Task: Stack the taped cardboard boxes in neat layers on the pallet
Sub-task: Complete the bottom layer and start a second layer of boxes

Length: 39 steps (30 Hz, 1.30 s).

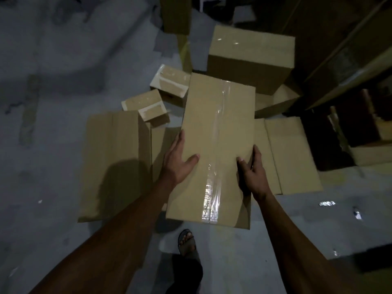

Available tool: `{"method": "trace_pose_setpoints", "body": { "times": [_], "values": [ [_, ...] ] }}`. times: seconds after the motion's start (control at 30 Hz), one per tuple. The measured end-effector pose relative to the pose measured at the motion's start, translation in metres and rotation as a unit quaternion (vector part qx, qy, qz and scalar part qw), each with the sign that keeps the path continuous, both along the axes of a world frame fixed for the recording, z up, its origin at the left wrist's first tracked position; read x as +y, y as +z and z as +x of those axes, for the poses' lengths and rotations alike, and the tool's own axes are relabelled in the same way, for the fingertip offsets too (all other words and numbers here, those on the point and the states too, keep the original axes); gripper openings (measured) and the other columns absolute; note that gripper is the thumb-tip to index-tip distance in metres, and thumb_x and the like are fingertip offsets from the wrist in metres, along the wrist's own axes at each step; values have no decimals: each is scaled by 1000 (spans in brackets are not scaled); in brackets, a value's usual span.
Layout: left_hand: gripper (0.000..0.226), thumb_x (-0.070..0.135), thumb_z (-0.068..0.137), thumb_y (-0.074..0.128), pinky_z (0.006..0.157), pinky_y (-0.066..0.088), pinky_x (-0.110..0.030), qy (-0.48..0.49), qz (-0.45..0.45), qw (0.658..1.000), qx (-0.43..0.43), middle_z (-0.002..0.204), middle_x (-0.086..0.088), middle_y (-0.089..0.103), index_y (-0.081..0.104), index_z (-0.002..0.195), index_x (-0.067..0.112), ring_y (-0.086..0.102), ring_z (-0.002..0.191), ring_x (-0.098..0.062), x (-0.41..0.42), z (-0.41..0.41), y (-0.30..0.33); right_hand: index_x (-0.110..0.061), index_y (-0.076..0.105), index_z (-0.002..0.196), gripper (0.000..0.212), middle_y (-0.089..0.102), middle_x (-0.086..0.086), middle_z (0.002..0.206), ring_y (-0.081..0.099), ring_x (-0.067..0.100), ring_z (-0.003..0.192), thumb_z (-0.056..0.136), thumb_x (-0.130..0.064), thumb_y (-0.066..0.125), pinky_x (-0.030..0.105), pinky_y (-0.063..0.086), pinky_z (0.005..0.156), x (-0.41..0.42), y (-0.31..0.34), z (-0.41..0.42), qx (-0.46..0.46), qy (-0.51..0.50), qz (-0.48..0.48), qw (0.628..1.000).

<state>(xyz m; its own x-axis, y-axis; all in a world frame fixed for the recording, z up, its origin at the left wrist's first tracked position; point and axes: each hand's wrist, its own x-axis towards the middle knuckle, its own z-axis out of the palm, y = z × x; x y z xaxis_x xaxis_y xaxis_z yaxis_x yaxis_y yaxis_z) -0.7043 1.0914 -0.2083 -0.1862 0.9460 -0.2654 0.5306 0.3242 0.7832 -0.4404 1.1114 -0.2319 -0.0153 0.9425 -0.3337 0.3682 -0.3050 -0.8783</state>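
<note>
Holding a long taped box [216,149] lifted above the floor [53,81], near the scene's middle, the person is clamping it from both sides. The left hand [180,160] is pressing flat along the left edge with its thumb lying over the top; the right hand [252,168] is curling its fingers round the right edge, thumb on top.

Judging the risks: both hands are sitting at the near end, so the far end is likely weighing forward and could be tipping down or sliding out of a grip made mostly by side pressure. A glossy tape strip [216,132] is running down the lid, so a thumb straying onto it could be losing hold. Flat cardboard sheets are lying underfoot, near a sandalled foot [187,242], and could be skidding under a step. No pallet is showing clearly; dark shapes at the far right are too dim to name.

Counting: one box in hand; one large box [250,60] at far right; two small boxes, [169,83] and [146,107], at far left; at least two flat sheets, left [114,162] and right [292,153].
</note>
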Motion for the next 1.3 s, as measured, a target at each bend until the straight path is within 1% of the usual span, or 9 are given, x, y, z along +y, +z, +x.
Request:
{"method": "trace_pose_setpoints", "body": {
  "times": [0.17, 0.43, 0.63, 0.73, 0.8, 0.83, 0.9, 1.0, 1.3],
  "values": [
    [90, 34, 98, 70, 121, 20, -23, -75, 28, 997, 8, 171, 2, 19, 13, 167, 24, 20, 151, -4, -32, 81, 83, -30, 19, 165, 75, 36, -8, 164, 38, 9, 145, 103, -43, 60, 41, 34, 122, -56, 78, 87, 3, -57, 22, 998],
    [88, 42, 97, 67, 126, 27, -42, -174, 33, 984, 14, 171, 6, 20, 14, 166, 29, 26, 154, -16, -130, 233, 180, -29, 26, 161, 74, 42, -4, 160, 45, 14, 143, 101, -48, 63, 48, 41, 119, -216, 177, 236, 3, -172, 66, 983],
    [87, 44, 95, 69, 124, 29, -34, -267, 18, 963, -35, 170, 9, 23, 18, 165, 32, 29, 152, -11, -231, 348, 222, -35, 33, 158, 65, 43, -10, 157, 45, 9, 136, 101, -48, 62, 33, 41, 110, -371, 229, 333, 7, -291, 77, 953],
    [86, 42, 95, 69, 123, 28, -32, -316, 13, 948, -39, 170, 9, 26, 21, 165, 29, 30, 152, -11, -282, 402, 230, -33, 37, 157, 61, 48, -15, 150, 50, -15, 121, 103, -40, 63, 19, 46, 102, -451, 244, 369, 17, -358, 88, 929],
    [86, 44, 94, 68, 123, 29, -35, -360, 12, 932, -37, 169, 10, 25, 21, 165, 30, 30, 153, -12, -317, 442, 237, -31, 35, 158, 61, 45, -19, 147, 48, -17, 116, 104, -37, 61, 6, 43, 92, -505, 253, 391, 9, -404, 87, 911],
    [85, 44, 95, 67, 122, 29, -34, -381, 12, 924, -37, 169, 11, 25, 21, 165, 31, 30, 153, -12, -335, 461, 241, -32, 33, 159, 63, 42, -20, 148, 45, -12, 121, 104, -39, 61, 6, 42, 92, -532, 258, 400, 11, -431, 82, 899],
    [83, 43, 97, 66, 119, 30, -33, -417, 8, 908, -37, 168, 12, 27, 20, 165, 32, 30, 150, -13, -368, 495, 247, -38, 31, 160, 67, 36, -19, 158, 37, 3, 137, 101, -47, 61, 24, 41, 108, -581, 260, 416, 3, -472, 79, 878],
    [85, 50, 94, 64, 123, 31, -46, -480, 2, 876, -40, 168, 9, 27, 18, 165, 36, 30, 151, -17, -415, 546, 252, -43, 28, 159, 70, 29, -13, 166, 30, 12, 147, 99, -53, 63, 40, 37, 114, -653, 263, 436, -3, -541, 72, 838],
    [86, 54, 91, 61, 120, 28, -35, -628, -24, 775, -67, 170, 14, 22, 15, 163, 42, 26, 154, -12, -538, 683, 255, -37, 26, 161, 74, 36, -7, 164, 34, 14, 148, 99, -44, 65, 36, 37, 112, -818, 278, 482, -53, -680, 54, 729]
  ]
}}
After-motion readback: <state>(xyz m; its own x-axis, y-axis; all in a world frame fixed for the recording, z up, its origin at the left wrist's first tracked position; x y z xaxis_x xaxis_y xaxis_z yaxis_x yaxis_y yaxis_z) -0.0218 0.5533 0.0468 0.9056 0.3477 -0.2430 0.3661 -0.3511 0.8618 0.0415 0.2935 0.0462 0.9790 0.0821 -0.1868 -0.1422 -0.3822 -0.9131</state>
